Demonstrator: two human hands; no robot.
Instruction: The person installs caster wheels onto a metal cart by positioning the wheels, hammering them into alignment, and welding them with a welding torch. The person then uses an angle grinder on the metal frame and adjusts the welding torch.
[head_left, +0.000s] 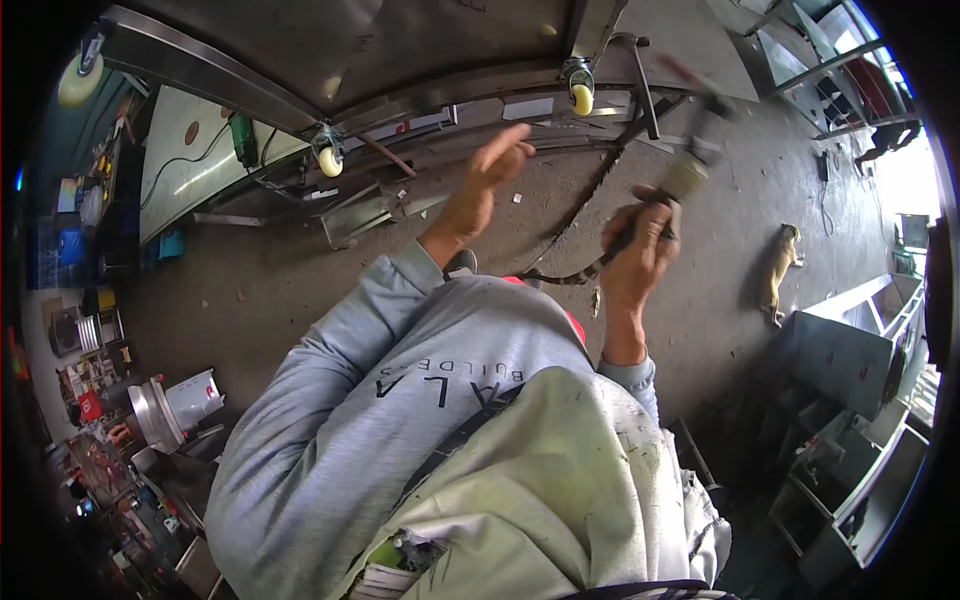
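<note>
My right hand is wrapped round the rear of a power tool that looks like an angle grinder. Its tan-grey body points forward, and its dark head is smeared by motion. A cord wrapped in striped tape runs left from that hand, in front of my waist. My left hand is raised, fingers stretched out, holding nothing. Ahead of both hands is a large metal frame with castors. A hammer stands head up against the frame, just left of the tool's head.
A dog lies on the floor at right. Sheet-metal boxes stand behind it. A green power tool rests on a pale panel at left. Metal offcuts lie below the frame. Tools and parts crowd the lower left.
</note>
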